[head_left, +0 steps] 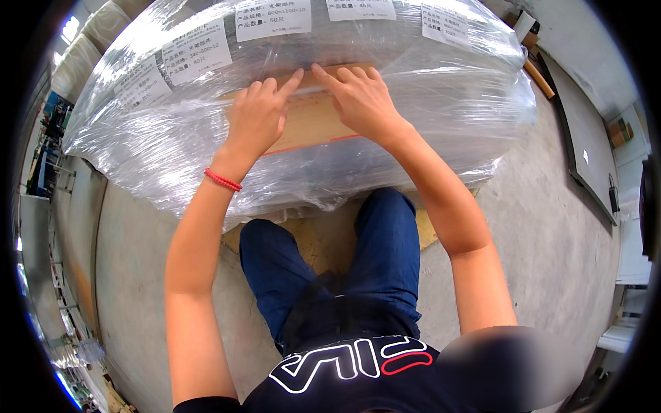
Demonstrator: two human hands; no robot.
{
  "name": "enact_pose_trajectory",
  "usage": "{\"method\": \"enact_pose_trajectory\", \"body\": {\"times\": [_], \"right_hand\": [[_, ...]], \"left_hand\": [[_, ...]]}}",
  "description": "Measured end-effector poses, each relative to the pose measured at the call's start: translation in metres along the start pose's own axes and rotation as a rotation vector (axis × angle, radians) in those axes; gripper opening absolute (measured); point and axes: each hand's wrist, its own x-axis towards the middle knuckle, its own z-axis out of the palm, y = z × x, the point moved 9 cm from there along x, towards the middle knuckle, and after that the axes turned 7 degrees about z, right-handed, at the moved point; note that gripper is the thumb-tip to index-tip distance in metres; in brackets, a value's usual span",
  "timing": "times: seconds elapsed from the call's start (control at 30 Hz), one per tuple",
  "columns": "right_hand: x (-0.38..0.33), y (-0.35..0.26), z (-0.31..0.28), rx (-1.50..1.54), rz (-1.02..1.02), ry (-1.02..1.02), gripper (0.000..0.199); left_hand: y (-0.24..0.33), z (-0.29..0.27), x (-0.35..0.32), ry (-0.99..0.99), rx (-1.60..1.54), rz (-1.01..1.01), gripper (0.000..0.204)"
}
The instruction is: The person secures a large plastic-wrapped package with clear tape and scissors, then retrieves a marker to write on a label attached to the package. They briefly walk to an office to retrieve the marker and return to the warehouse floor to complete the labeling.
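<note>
A large bundle wrapped in clear stretch film [441, 103] stands in front of me. Low on its near face lies a flat tan sheet with red lines [310, 120], like kraft paper or thin card; whether it is over or under the film I cannot tell. My left hand [260, 113] rests at the sheet's left part, index finger stretched out to its upper edge, other fingers curled. From the right, my right hand [359, 100] touches the same edge, index finger extended, the others loosely bent. The two index fingertips nearly meet. Neither hand grips anything visible.
White printed labels [273, 19] line the upper part of the bundle. Under it, a yellowish pallet edge [427, 230] shows by my knees. A dark flat panel [582, 138] leans at the right, near a cardboard tube [539, 78]. Shelving with goods [51, 158] runs along the left.
</note>
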Motion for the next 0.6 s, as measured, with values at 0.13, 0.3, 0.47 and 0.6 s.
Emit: {"method": "enact_pose_trajectory", "body": {"times": [0.13, 0.3, 0.47, 0.6], "right_hand": [[0.000, 0.001, 0.002, -0.049, 0.020, 0.026, 0.051], [0.002, 0.003, 0.005, -0.117, 0.093, -0.061, 0.046], [0.003, 0.016, -0.009, -0.222, 0.082, -0.037, 0.041], [-0.004, 0.040, -0.022, -0.296, 0.064, 0.030, 0.036]], "left_hand": [[0.003, 0.007, 0.005, -0.098, 0.132, -0.037, 0.064], [-0.001, 0.014, 0.000, -0.096, 0.281, -0.119, 0.056], [-0.015, 0.005, -0.006, -0.194, 0.389, -0.203, 0.049], [-0.042, -0.010, -0.022, -0.273, 0.432, -0.234, 0.047]]}}
